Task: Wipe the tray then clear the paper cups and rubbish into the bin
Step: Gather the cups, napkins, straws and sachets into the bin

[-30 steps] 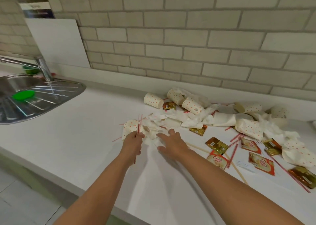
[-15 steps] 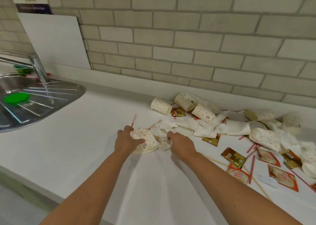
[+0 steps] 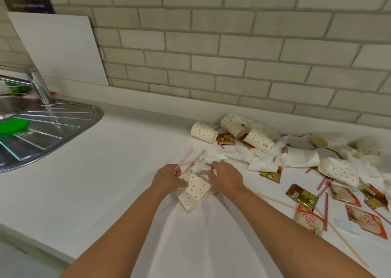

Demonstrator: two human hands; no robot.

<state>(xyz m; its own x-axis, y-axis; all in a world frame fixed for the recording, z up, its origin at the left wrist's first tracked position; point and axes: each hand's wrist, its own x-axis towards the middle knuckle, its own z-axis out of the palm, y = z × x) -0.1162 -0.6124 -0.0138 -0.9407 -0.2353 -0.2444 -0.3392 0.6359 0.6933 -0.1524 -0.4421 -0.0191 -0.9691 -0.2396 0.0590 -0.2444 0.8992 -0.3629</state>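
A person's left hand [image 3: 169, 177] grips a flattened dotted cup [image 3: 193, 191] and striped straws [image 3: 183, 160] on the white counter [image 3: 105, 172]. The right hand [image 3: 227, 177], just beside it, pinches a crumpled napkin [image 3: 201, 166]. More cups [image 3: 204, 132] and sachets [image 3: 302, 196] litter the counter toward the brick wall [image 3: 232, 45].

The cup [image 3: 193, 190] in front of you is cream-white with orange-red dots, and the other cups [image 3: 204, 132] have the same pattern. The straws [image 3: 183, 158] are striped red and white. The napkins [image 3: 237, 157] are white, the sachets [image 3: 302, 196] gold-brown, the packets [image 3: 310, 221] red and cream. Your counter [image 3: 105, 172] is white, the wall tiles [image 3: 232, 45] grey-beige.
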